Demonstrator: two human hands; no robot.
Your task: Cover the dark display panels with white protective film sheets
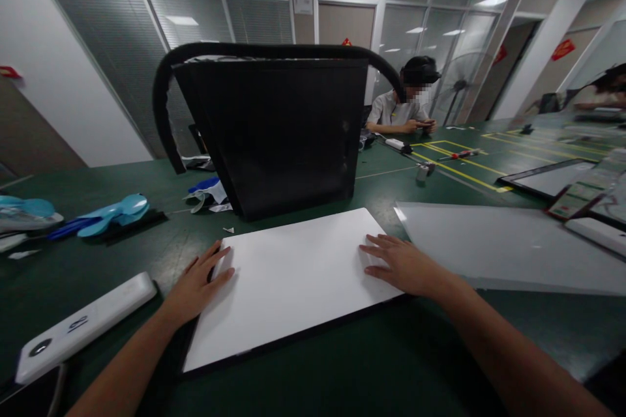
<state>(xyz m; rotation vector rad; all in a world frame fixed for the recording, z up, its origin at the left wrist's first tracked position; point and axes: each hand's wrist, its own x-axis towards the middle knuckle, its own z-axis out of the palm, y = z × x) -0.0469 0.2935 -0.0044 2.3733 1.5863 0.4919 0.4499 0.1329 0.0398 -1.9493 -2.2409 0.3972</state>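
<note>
Flat on the green table lies a white rectangular panel with a thin dark edge along its front and left sides. My left hand rests at the panel's left edge, thumb on the white face and fingers spread along the side. On the right end lies my right hand, its fingers stretched out over the white surface. Neither hand is closed round anything. Just right of the panel is a translucent whitish sheet. Behind the panel stands a large black box-like object with a thick black tube over its top.
A white device with a handwritten mark lies on the left of the green table. Light-blue objects lie farther back. A screwdriver and a dark-framed panel are at the right. Across the table sits a person.
</note>
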